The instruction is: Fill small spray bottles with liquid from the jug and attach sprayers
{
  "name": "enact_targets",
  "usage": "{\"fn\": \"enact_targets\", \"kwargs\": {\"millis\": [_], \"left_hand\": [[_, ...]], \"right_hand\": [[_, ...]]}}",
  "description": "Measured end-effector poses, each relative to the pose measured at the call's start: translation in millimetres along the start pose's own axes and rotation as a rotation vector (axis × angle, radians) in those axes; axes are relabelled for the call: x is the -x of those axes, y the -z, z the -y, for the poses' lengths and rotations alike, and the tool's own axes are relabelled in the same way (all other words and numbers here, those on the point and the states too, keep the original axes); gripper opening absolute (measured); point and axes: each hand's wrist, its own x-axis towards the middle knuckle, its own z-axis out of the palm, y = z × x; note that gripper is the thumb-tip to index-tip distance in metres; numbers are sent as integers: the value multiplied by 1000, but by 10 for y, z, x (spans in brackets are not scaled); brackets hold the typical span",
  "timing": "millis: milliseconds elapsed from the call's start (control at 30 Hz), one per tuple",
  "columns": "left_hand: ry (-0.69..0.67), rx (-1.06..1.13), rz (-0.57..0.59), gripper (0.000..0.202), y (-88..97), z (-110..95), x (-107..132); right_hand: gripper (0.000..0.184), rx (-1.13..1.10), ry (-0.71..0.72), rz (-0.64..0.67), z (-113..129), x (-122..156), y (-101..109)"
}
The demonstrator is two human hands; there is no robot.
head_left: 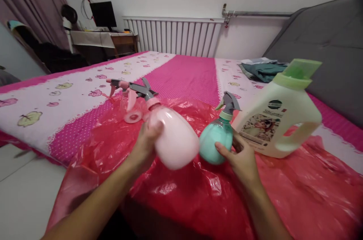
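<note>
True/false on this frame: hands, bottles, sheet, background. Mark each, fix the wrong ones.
1. The left hand holds the pink spray bottle. True.
2. The large jug has a green cap. True.
3. The right hand holds the jug by its handle. False: it holds the teal spray bottle.
4. The teal spray bottle has no spray head. False: a grey spray head is fitted on it.
5. The red plastic sheet lies on the floor. False: it is spread over the bed.
6. A monitor stands on the desk. True.
</note>
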Motion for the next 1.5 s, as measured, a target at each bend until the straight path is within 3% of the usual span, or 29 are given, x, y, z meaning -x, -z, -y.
{"fn": "enact_targets", "kwargs": {"millis": [100, 233, 400, 533, 600, 733, 867, 967, 1033, 1267, 1400, 1500], "left_hand": [[25, -9, -77, 71, -9, -1, 2], [185, 271, -27, 64, -5, -30, -36], [146, 320, -36, 54, -15, -18, -102], [151, 277, -85, 65, -52, -7, -94], [66, 147, -146, 71, -48, -1, -76], [-269, -128, -263, 75, -8, -13, -49], [-184, -36, -207, 72, 9, -28, -56], [-305, -169, -160, 84, 28, 12, -80], [-298, -165, -143, 83, 43, 50, -96], [-514, -472, -222, 78, 53, 152, -78], [-519, -481, -245, 77, 50, 175, -85], [-481, -489, -159, 73, 50, 164, -94]], "right_hand": [[81, 7, -9, 1, -11, 6, -3], [87, 18, -37, -16, -22, 2, 2], [92, 29, -61, -6, -27, 16, 11], [92, 22, -53, -1, -22, 34, 13], [92, 21, -47, 9, -21, 37, 9], [94, 47, -51, -1, -23, 35, 2], [96, 50, -58, -12, -28, 35, 9], [95, 55, -57, -16, -29, 33, 17], [95, 56, -49, -10, -30, 32, 21], [94, 63, -41, -9, -52, 30, 21], [99, 8, -73, -33, -42, 21, 29], [100, -144, -172, 36, -11, 16, 55]]}}
